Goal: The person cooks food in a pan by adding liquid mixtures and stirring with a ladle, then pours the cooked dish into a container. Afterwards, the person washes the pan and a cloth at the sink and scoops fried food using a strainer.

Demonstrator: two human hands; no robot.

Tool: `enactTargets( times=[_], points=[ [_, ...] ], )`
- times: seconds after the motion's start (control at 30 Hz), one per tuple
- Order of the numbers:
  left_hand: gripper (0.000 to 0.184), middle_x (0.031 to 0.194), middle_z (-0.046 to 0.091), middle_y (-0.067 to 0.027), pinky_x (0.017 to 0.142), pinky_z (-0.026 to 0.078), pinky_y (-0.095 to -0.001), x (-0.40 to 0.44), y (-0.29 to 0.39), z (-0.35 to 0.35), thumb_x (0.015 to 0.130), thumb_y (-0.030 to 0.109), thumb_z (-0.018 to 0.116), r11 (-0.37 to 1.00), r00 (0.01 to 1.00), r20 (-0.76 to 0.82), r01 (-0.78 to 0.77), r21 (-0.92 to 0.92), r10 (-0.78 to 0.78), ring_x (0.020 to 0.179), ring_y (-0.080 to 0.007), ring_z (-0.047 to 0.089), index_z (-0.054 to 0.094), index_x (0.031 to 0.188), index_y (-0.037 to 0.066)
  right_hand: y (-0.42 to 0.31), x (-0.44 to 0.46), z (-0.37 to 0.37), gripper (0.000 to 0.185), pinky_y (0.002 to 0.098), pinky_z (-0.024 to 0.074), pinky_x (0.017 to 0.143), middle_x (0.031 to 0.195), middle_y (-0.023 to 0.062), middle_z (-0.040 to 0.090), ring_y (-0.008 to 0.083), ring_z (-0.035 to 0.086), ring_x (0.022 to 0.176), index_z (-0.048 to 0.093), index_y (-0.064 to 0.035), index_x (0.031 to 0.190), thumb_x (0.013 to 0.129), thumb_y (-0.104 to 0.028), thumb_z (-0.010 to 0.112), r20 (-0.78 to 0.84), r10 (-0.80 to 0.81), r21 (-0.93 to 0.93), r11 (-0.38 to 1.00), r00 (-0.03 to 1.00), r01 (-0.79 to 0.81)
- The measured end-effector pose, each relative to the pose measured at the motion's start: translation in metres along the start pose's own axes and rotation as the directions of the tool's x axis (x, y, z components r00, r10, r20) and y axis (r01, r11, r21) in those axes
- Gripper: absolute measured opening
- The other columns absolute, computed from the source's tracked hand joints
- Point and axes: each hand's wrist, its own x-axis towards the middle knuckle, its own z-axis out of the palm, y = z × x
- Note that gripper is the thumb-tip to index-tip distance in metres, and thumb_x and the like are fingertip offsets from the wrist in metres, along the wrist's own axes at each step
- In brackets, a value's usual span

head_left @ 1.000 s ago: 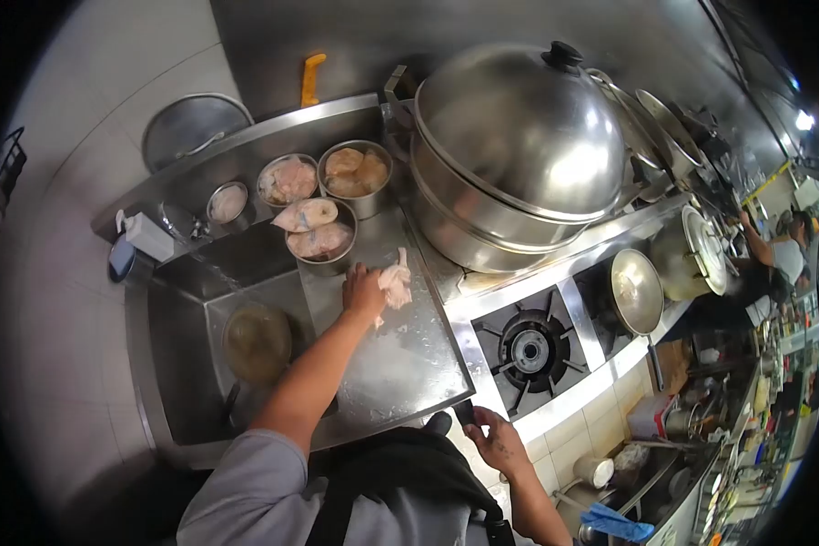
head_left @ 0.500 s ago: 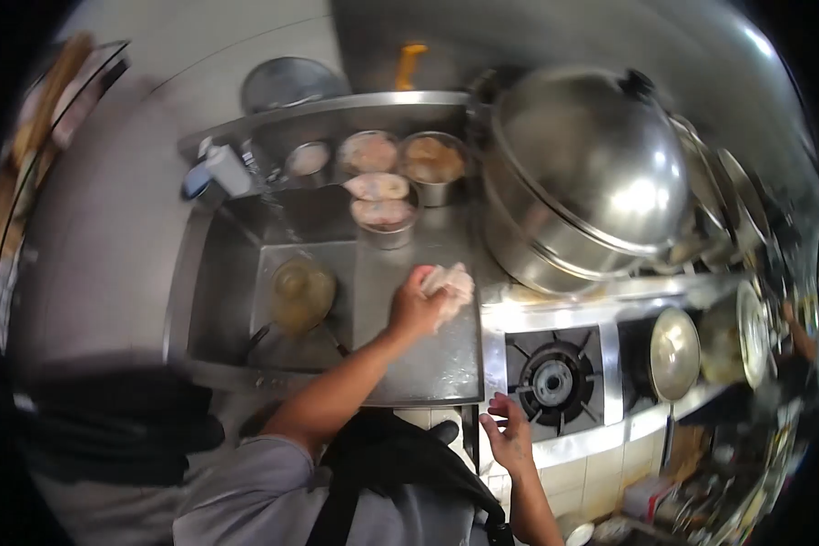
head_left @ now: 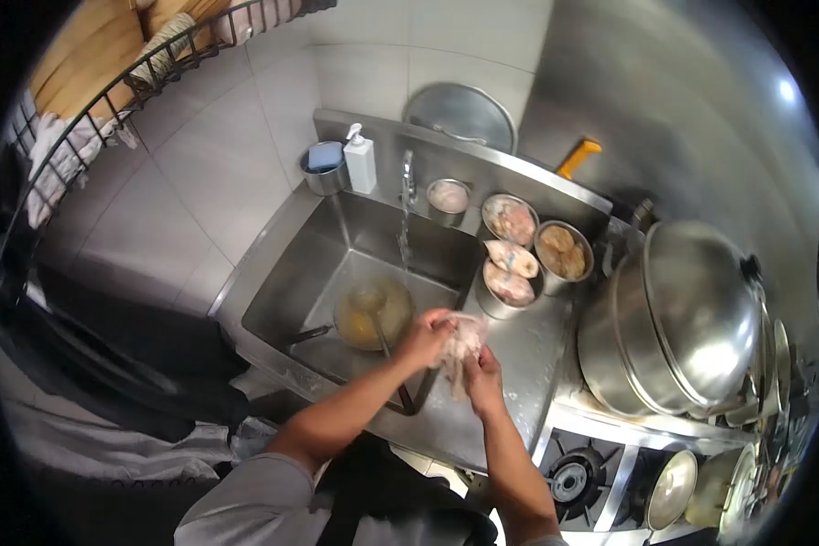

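A pale, limp piece of raw meat [head_left: 462, 344] hangs between my two hands, above the edge where the sink meets the steel counter. My left hand [head_left: 428, 338] has its fingers closed on the left side of it. On the right side, my right hand [head_left: 484, 378] pinches the same piece. Just beyond them stands a metal container [head_left: 503, 300] with wrapped pale pieces on top. Behind it are a container of pink meat [head_left: 510, 220] and one of brownish pieces [head_left: 562, 252].
Water runs from the tap [head_left: 409, 177] into the sink [head_left: 282, 300], where a pan of cloudy liquid [head_left: 373, 314] sits. A soap bottle [head_left: 360, 164] stands behind. At right are a large domed steamer [head_left: 673, 318] and a burner [head_left: 571, 480]. A wire rack [head_left: 109, 91] is upper left.
The view has swung left toward the sink. My left hand has lifted the meat off the counter and carried it leftward. My right hand has come up from the counter's front edge and taken hold of it.
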Motion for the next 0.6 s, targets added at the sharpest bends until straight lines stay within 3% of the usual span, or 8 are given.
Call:
enactTargets(
  times=[0.03,0.1,0.17,0.37,0.47,0.53,0.57,0.6],
  points=[
    [0.029,0.087,0.068,-0.0099,0.072,0.05,-0.0305,0.026,0.003,-0.029,0.083,0.024,0.065,0.992,1.0,-0.015,0.028,0.127,-0.027,0.078,-0.0165,0.064,0.064,0.103,0.003,0.013,0.031,0.003,0.029,0.0339,0.0504,0.066,0.091,0.0088,0.065,0.0266,0.063,0.078,0.058,-0.0053,0.11,0.091,-0.026,0.052,0.004,-0.113,-0.345,0.932,0.994,0.108],
    [0.028,0.083,0.068,-0.0117,0.07,0.05,-0.0322,0.076,0.02,-0.078,0.082,0.026,0.064,0.931,0.997,0.009,-0.08,0.356,0.082,0.076,-0.0203,0.065,0.066,0.097,0.004,-0.017,0.075,0.03,0.028,0.0366,0.0487,0.067,0.085,0.0155,0.066,0.0323,0.063,0.079,0.062,-0.0026,0.099,0.088,-0.027,0.055,0.04,-0.261,-0.604,0.762,0.964,0.232],
    [0.024,0.082,0.068,-0.0123,0.068,0.05,-0.0329,0.136,0.01,-0.115,0.08,0.022,0.064,0.943,0.995,0.082,-0.075,0.324,0.051,0.074,-0.0206,0.065,0.067,0.094,0.003,-0.029,0.125,0.056,0.028,0.0418,0.0478,0.071,0.093,0.0225,0.064,0.0375,0.063,0.084,0.06,-0.0005,0.102,0.084,-0.022,0.059,0.08,-0.257,-0.654,0.716,0.963,0.245],
    [0.021,0.079,0.066,-0.0133,0.067,0.049,-0.0329,0.223,0.002,-0.156,0.075,0.015,0.066,0.86,0.983,0.179,-0.131,0.494,0.047,0.072,-0.0214,0.064,0.067,0.089,0.0,-0.018,0.241,0.103,0.03,0.0436,0.0468,0.081,0.103,0.0227,0.062,0.0376,0.059,0.098,0.06,-0.0027,0.105,0.08,-0.019,0.063,0.001,-0.231,-0.708,0.687,0.973,0.164],
    [0.02,0.079,0.065,-0.0085,0.066,0.047,-0.0309,0.236,0.012,-0.156,0.076,0.013,0.068,0.86,0.962,0.253,-0.214,0.463,0.103,0.073,-0.0137,0.06,0.065,0.092,0.001,-0.017,0.273,0.125,0.028,0.0442,0.0464,0.083,0.106,0.0225,0.061,0.0394,0.058,0.1,0.06,-0.0023,0.103,0.079,-0.017,0.062,-0.035,-0.313,-0.668,0.714,0.949,0.21],
    [0.028,0.092,0.064,-0.0084,0.076,0.048,-0.0306,0.246,0.021,-0.161,0.074,0.008,0.068,0.891,0.952,0.29,-0.215,0.399,0.1,0.086,-0.0144,0.06,0.062,0.101,0.002,-0.01,0.299,0.133,0.027,0.0436,0.0457,0.085,0.104,0.0233,0.061,0.0398,0.056,0.102,0.059,-0.0017,0.103,0.08,-0.015,0.058,0.131,-0.225,-0.578,0.774,0.966,0.259],
    [0.028,0.092,0.064,-0.0084,0.076,0.048,-0.0306,0.253,0.016,-0.165,0.074,0.008,0.068,0.891,0.948,0.298,-0.227,0.393,0.11,0.086,-0.0144,0.06,0.062,0.101,0.002,-0.019,0.305,0.138,0.027,0.0436,0.0457,0.085,0.104,0.0233,0.061,0.0398,0.056,0.102,0.059,-0.0017,0.103,0.08,-0.015,0.058,0.122,-0.232,-0.584,0.769,0.965,0.259],
    [0.039,0.101,0.062,-0.0086,0.083,0.046,-0.0308,0.258,0.007,-0.17,0.073,0.006,0.068,0.953,0.944,0.247,-0.262,0.154,0.219,0.095,-0.0157,0.058,0.057,0.111,0.002,-0.029,0.31,0.141,0.027,0.0439,0.0459,0.083,0.103,0.024,0.061,0.04,0.057,0.101,0.058,-0.0011,0.103,0.08,-0.015,0.056,0.116,-0.255,-0.573,0.772,0.96,0.275]
  ],
)
